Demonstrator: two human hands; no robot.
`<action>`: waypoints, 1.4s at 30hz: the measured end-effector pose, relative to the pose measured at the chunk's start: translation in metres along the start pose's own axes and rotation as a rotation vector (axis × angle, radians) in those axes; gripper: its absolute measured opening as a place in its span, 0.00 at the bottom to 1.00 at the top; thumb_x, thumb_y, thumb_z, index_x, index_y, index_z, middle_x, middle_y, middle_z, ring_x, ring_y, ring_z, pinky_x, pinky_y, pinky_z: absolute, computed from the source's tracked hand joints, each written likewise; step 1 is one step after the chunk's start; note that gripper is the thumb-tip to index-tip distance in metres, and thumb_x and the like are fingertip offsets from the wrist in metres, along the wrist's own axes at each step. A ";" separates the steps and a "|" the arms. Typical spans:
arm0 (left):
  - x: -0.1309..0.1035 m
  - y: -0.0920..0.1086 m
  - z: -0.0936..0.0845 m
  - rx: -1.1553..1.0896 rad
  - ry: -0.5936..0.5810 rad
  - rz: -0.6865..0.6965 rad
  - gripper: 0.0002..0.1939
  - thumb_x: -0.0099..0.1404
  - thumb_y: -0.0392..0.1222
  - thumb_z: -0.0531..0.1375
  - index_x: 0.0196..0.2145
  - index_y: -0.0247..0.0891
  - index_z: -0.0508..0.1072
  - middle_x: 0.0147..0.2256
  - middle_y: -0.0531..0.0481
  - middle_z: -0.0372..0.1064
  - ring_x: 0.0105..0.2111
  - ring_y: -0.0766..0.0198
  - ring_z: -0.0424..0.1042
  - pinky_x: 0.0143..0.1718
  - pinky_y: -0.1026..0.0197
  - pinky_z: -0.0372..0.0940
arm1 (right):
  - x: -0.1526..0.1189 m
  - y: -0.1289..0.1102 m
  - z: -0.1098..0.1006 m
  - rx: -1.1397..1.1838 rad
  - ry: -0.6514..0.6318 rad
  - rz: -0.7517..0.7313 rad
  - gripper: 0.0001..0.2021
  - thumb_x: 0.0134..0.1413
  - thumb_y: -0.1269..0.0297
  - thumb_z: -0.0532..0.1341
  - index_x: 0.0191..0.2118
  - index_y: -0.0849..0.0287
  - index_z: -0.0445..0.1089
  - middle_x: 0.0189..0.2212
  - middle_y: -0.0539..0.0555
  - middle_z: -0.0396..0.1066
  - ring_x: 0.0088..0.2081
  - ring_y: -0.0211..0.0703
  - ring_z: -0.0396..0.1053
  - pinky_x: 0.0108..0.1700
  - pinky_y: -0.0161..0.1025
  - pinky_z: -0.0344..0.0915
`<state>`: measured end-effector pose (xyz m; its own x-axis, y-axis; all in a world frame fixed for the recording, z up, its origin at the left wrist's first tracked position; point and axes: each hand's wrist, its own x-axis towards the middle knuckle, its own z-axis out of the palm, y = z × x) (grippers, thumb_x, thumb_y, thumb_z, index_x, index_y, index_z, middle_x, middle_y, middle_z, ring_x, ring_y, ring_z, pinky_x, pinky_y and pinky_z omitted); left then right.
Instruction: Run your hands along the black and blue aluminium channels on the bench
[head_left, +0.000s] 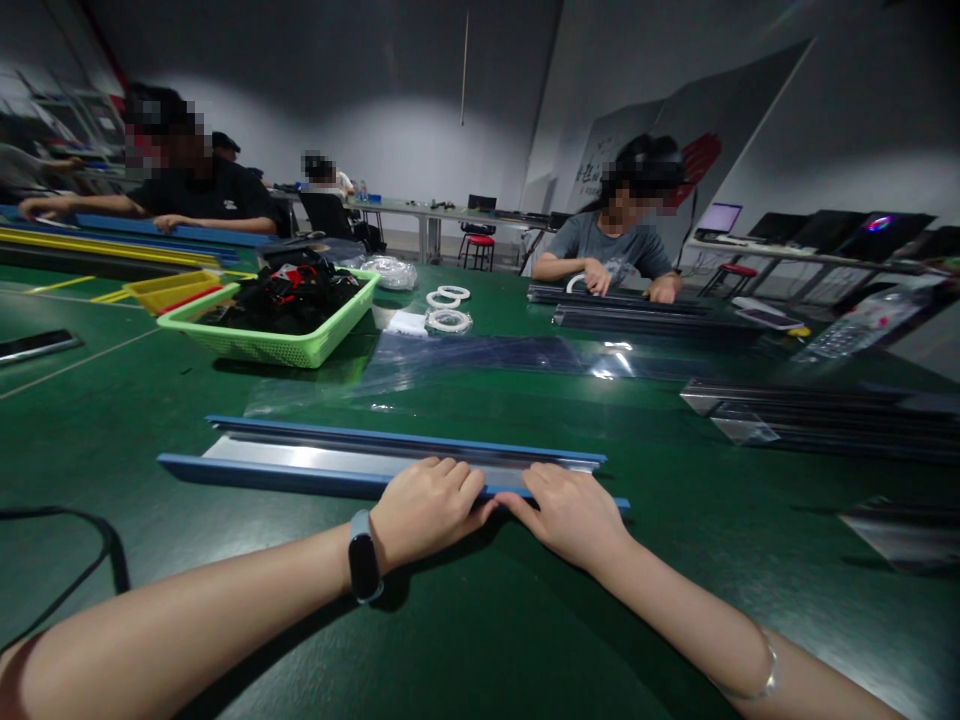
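A long blue channel profile (277, 476) with a shiny silvery inside lies lengthwise across the green table in front of me. My left hand (431, 507), below a wrist band with a dark face, is closed over its near wall around the middle. Close beside it, my right hand (574, 508) grips the same wall nearer the right end. The fingers of both hands curl over into the channel, their tips hidden. Both thumbs lie along the near side and almost meet. Behind the profile, clear plastic film (480, 355) is spread on the table.
A light green basket (322, 345) of dark parts and cables stands back left, beside a yellow tray (176, 292). White tape rings (448, 320) lie behind the film. Dark profiles (825, 415) lie to the right. Co-workers (619, 245) handle strips across the table.
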<state>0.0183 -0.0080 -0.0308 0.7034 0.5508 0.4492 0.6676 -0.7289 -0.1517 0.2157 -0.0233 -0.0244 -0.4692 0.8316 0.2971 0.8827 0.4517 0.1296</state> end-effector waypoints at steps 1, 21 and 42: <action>0.000 0.000 0.000 -0.001 -0.002 0.000 0.15 0.64 0.49 0.46 0.27 0.37 0.62 0.24 0.49 0.64 0.25 0.60 0.65 0.26 0.59 0.58 | 0.000 0.000 0.000 0.001 0.002 -0.002 0.24 0.56 0.48 0.43 0.27 0.61 0.67 0.25 0.54 0.69 0.28 0.41 0.66 0.28 0.36 0.53; 0.001 -0.001 0.000 -0.001 -0.010 -0.019 0.15 0.64 0.49 0.45 0.28 0.37 0.62 0.24 0.49 0.64 0.26 0.61 0.65 0.26 0.59 0.58 | 0.003 0.001 0.002 -0.035 0.077 -0.030 0.25 0.56 0.48 0.44 0.24 0.62 0.66 0.22 0.55 0.69 0.25 0.40 0.66 0.26 0.35 0.50; 0.000 0.002 -0.001 0.004 -0.006 -0.020 0.14 0.63 0.48 0.46 0.27 0.37 0.63 0.23 0.50 0.63 0.25 0.61 0.64 0.25 0.60 0.57 | 0.001 0.000 -0.002 -0.034 0.049 -0.020 0.26 0.55 0.46 0.44 0.24 0.61 0.67 0.23 0.55 0.70 0.25 0.41 0.67 0.27 0.36 0.53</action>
<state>0.0190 -0.0102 -0.0303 0.6916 0.5673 0.4470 0.6823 -0.7162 -0.1467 0.2155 -0.0232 -0.0227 -0.4854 0.8053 0.3405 0.8740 0.4561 0.1675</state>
